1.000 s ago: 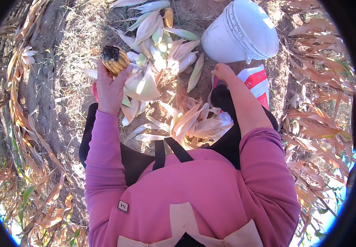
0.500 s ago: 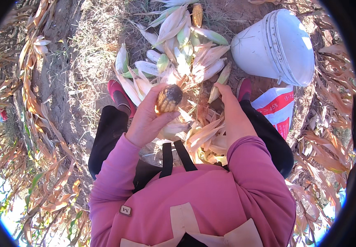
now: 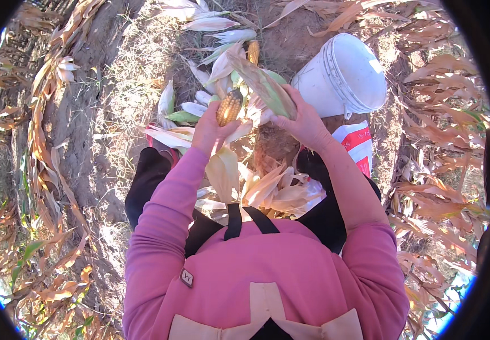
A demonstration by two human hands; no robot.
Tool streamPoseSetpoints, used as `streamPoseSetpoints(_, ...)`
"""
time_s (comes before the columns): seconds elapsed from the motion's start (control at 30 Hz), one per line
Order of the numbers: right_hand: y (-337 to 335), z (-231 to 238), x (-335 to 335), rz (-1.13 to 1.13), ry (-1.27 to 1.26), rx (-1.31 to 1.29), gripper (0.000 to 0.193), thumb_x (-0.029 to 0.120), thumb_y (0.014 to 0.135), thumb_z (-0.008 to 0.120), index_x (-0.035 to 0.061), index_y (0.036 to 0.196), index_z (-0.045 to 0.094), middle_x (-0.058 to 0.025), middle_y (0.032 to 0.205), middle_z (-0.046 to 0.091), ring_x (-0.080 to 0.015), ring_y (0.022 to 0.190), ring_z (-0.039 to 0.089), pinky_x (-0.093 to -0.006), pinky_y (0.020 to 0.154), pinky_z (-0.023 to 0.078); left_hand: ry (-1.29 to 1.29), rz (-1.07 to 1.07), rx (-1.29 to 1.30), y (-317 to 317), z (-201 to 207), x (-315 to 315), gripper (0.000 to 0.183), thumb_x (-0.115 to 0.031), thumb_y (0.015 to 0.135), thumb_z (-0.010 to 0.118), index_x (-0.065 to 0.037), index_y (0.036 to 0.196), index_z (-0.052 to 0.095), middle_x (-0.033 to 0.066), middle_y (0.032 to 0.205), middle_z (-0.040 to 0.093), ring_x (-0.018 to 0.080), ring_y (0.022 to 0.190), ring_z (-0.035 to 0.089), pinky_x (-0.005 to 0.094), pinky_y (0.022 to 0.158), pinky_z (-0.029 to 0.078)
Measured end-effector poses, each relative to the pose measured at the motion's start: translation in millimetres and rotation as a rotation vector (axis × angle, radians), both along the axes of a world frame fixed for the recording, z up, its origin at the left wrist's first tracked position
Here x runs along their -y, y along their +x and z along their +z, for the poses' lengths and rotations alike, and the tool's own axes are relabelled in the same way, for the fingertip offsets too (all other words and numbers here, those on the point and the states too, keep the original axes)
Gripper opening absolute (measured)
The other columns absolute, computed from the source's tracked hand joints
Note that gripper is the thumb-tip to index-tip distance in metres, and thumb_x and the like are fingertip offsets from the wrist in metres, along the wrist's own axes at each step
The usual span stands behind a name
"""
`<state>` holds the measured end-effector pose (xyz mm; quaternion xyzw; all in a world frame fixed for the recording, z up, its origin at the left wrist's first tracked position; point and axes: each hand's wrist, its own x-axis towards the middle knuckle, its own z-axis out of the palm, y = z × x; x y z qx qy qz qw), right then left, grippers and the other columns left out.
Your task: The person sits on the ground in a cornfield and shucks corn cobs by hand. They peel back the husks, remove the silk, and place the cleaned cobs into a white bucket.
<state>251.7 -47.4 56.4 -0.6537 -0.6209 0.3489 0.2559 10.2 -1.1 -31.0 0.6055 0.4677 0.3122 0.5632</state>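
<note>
My left hand [image 3: 212, 127] is closed round a bare yellow corn cob [image 3: 229, 109], held upright with its tip pointing away from me. In my right hand [image 3: 304, 123] is an ear of corn in its husk [image 3: 266, 85], pale green and tan, slanting up and to the left. Its upper end reaches over the pile just beyond the bare cob. Beneath both hands lie several more ears in pale husks [image 3: 168, 105], partly covered by my hands and the raised ear. Another bare yellow cob [image 3: 253, 52] rests on the ground beyond the pile.
A white bucket [image 3: 313, 85] lies tipped at the right, its mouth facing right. A white and red bag [image 3: 353, 139] is beside my right leg. Loose dry husks [image 3: 279, 190] are heaped between my legs. Dry corn stalks [image 3: 46, 141] line the left and right.
My right hand has lifted a husked-in ear from the ground, bringing it up and to the left. My left hand keeps the bare cob, moved slightly farther away. The view has shifted.
</note>
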Motion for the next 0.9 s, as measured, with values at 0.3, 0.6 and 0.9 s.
streamPoseSetpoints(0.3, -18, 19, 21, 0.097, 0.222, 0.289, 0.073, 0.032, 0.081, 0.068, 0.0133, 0.141, 0.031, -0.019, 0.114, 0.056, -0.0341, 0.099, 0.061, -0.0396, 0.085, 0.049, 0.087, 0.001, -0.247, -1, 10, 2, 0.058, -0.025, 0.073, 0.077, -0.007, 0.119, 0.047, 0.0123, 0.098, 0.064, 0.0218, 0.085, 0.063, 0.0321, 0.077, 0.049)
streamPoseSetpoints(0.6, 12, -23, 22, 0.045, -0.08, 0.441, 0.071, 0.035, 0.081, 0.066, 0.0181, 0.141, 0.031, -0.0186, 0.099, 0.061, -0.0346, 0.09, 0.063, -0.043, 0.078, 0.05, 0.041, -0.029, -0.224, 6, 23, 0, 0.056, -0.013, 0.075, 0.076, -0.007, 0.12, 0.044, 0.0076, 0.1, 0.062, 0.0131, 0.087, 0.06, 0.027, 0.078, 0.049)
streamPoseSetpoints(0.9, -7, -7, 37, 0.121, 0.022, 0.382, 0.071, 0.029, 0.081, 0.067, 0.0214, 0.142, 0.031, -0.0193, 0.106, 0.061, -0.0361, 0.091, 0.063, -0.045, 0.076, 0.05, -0.255, -0.115, 0.076, 10, -14, -6, 0.06, -0.013, 0.077, 0.073, -0.001, 0.127, 0.042, 0.0087, 0.102, 0.063, 0.0142, 0.088, 0.061, 0.0274, 0.079, 0.049)
